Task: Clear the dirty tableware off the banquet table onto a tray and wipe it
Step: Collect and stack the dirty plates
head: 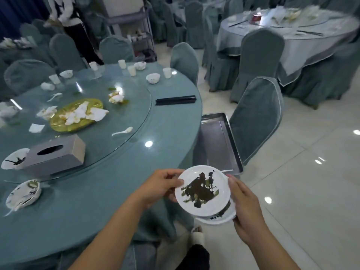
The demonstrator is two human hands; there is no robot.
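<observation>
Presently you hold a stack of dirty white plates in both hands, clear of the rim of the banquet table (97, 211) and over the floor. Your left hand (159, 186) grips the left rim of the top plate (202, 191), thumb on the upper face, fingers curled beneath. Your right hand (246, 203) clasps the right side of the stack, fingers wrapped round the edge of the lower plate (219, 219). The top plate is smeared with dark sauce and green scraps and sits tilted on the one below. The metal tray (214, 145) lies just beyond the stack, between the table edge and a covered chair (257, 117); what supports it cannot be told. On the table remain a bundle of black chopsticks (175, 99), a grey tissue box (56, 154), a yellow platter (76, 114) littered with crumpled napkins, a white spoon (122, 131), two soiled dishes (23, 193) at the near left, and several cups and small bowls (153, 77) along the far rim.
</observation>
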